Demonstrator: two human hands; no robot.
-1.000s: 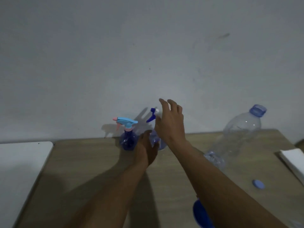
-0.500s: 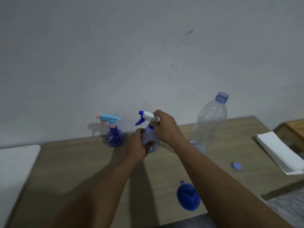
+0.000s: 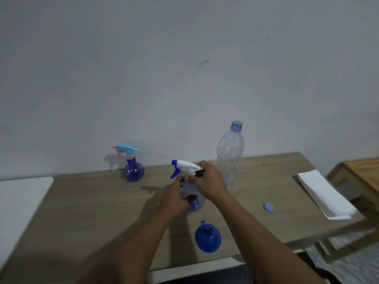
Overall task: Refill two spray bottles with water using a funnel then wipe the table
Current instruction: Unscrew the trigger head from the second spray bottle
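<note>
A: Where is the spray bottle (image 3: 195, 193) being handled?

B: Mid-desk, between both hands. The left hand (image 3: 176, 198) has its fingers (image 3: 189, 198) curled round the clear body. The right hand (image 3: 209, 183) has its fingers clamped on the neck, just under the white trigger head (image 3: 185, 166) with its blue nozzle and lever. I cannot tell whether the base touches the desk (image 3: 102, 201).

A: And the other one?

B: The second spray bottle (image 3: 133, 169), round and blue with a light-blue and pink head, stands upright at the far edge near the wall, well apart from the hands.

A: The funnel?

B: The blue funnel (image 3: 208, 236) sits mouth down with its spout up, near the front edge, just in front of the held bottle.

A: Anything to the right?

B: A tall clear water bottle (image 3: 229, 156) stands uncapped behind the right hand. Its blue cap (image 3: 268, 207) lies alone further right, and a folded white cloth (image 3: 326, 193) lies near the right edge.
</note>
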